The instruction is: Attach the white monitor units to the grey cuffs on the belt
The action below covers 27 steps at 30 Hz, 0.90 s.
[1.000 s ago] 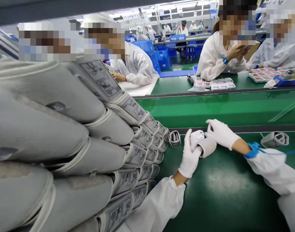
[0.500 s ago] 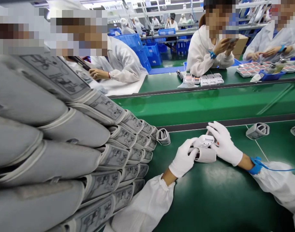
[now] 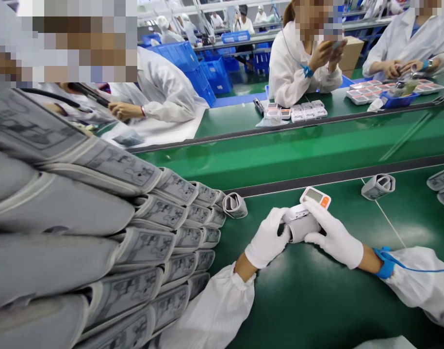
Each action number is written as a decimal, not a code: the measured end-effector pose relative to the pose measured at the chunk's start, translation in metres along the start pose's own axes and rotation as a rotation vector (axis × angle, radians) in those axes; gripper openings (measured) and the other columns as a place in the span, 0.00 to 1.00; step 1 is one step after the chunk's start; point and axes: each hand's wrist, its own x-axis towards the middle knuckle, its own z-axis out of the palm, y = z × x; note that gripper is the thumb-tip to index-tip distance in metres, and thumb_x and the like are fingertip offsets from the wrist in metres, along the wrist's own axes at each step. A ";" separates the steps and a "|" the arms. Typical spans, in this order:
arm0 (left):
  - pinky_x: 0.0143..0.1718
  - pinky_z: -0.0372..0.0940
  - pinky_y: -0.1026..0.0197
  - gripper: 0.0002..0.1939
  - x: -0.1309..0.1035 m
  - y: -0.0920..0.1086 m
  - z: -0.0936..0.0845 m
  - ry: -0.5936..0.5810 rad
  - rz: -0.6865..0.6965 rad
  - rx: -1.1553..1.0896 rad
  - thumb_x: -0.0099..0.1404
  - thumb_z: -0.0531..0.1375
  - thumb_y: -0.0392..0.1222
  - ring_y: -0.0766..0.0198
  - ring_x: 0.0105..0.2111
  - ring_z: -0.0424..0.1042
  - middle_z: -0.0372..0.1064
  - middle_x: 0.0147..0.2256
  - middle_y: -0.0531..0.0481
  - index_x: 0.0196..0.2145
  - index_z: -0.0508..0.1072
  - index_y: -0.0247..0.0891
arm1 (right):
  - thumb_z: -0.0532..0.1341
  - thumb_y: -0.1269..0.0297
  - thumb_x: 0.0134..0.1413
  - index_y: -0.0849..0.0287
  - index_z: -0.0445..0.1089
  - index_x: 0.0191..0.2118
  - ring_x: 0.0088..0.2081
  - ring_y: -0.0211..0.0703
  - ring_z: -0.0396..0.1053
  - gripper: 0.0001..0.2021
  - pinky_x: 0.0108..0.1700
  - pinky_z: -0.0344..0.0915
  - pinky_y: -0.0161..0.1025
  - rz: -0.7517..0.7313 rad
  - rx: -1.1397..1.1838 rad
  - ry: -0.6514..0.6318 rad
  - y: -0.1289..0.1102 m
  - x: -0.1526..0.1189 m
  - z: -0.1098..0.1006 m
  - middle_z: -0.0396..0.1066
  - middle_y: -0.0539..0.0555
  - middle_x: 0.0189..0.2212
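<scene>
My gloved left hand (image 3: 267, 238) grips the left end of a wrist blood pressure monitor, its white body (image 3: 298, 212) above a curled grey cuff (image 3: 304, 229). From the right, my gloved right hand (image 3: 334, 233) closes around the same monitor, fingers over its top and thumb at the cuff. Just behind the fingers shows a white display unit (image 3: 315, 198) with a grey screen and orange button; whether it is joined to the held monitor, I cannot tell. My right wrist wears a blue strap (image 3: 385, 262) with a cord.
Stacked grey printed cuffs (image 3: 145, 248) fill the left side. Single rolled cuffs stand near the bench's back edge, one left (image 3: 235, 205) and one right (image 3: 378, 187); more lie far right (image 3: 443, 184). Beyond a green divider (image 3: 243, 157), co-workers sit by white trays (image 3: 309, 111) and blue crates (image 3: 216, 75).
My right hand has come down and closed around the monitor and cuff. The display unit's screen and orange button now show behind the fingers. The view has shifted slightly.
</scene>
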 end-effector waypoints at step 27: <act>0.43 0.76 0.55 0.27 -0.008 0.039 0.026 0.255 -0.431 -0.173 0.63 0.62 0.38 0.53 0.45 0.80 0.79 0.47 0.46 0.59 0.64 0.41 | 0.52 0.64 0.74 0.53 0.63 0.68 0.70 0.53 0.58 0.21 0.71 0.60 0.55 0.023 0.070 0.228 -0.034 0.012 0.002 0.59 0.60 0.70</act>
